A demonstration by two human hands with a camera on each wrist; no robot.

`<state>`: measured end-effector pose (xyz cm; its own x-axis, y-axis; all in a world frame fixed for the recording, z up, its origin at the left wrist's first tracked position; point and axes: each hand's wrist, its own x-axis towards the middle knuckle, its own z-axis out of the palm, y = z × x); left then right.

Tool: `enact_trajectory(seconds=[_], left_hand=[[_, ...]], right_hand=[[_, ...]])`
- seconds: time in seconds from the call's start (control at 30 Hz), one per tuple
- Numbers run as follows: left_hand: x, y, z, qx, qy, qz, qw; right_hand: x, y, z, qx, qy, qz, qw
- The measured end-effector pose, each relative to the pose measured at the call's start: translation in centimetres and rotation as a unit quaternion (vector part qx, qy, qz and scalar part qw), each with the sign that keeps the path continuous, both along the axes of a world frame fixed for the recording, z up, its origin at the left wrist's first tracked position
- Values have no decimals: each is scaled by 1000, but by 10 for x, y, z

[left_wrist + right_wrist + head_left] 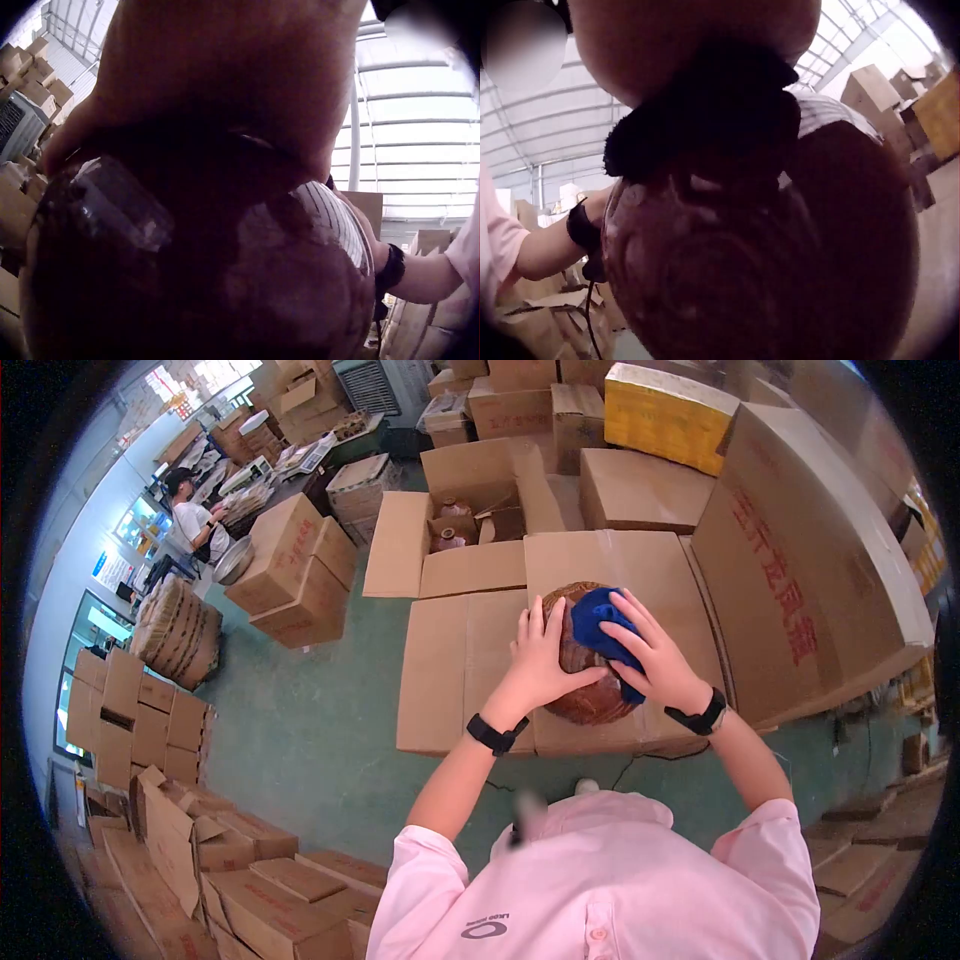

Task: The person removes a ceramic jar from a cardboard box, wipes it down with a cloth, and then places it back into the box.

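A glossy reddish-brown round jar (585, 710) stands on a closed cardboard box (470, 660) in the head view. My left hand (541, 665) lies spread on the jar's left side, fingers apart and thumb across its top. My right hand (660, 660) holds a bunched dark blue cloth (598, 622) against the jar's upper right, fingers bent over it. The left wrist view shows the jar's shiny side (300, 300) beneath my left palm. Under my right hand in the right wrist view, the dark cloth (705, 112) touches the jar (727, 277). The jar's underside is hidden.
Behind the jar, an open carton (475, 572) contains jars. A tall carton (800, 580) rises at the right, near a yellow box (665, 420). Stacked cartons (290, 585) stand on the green floor to the left. A person (192, 520) sits at the far left.
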<state>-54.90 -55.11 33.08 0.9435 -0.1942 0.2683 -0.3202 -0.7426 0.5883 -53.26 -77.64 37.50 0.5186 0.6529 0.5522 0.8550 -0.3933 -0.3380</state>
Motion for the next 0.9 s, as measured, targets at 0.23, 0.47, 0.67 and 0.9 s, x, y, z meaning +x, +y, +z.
enact_trajectory(seconds=[0.23,0.47,0.67,0.9], left_hand=[[-7,-3,14,21,15,5,1000],[-8,-2,17,33,31,15,999],[-9,0,12,12,30,14,999],[-10,-3,13,-8,34,19,999]], right_hand=[[-5,-35,-51,120,201,-68,970],[36,-37,-36,74,256,-13,964],[76,-26,-19,-5,227,125,966],[104,-31,-40,160,577,177,781]])
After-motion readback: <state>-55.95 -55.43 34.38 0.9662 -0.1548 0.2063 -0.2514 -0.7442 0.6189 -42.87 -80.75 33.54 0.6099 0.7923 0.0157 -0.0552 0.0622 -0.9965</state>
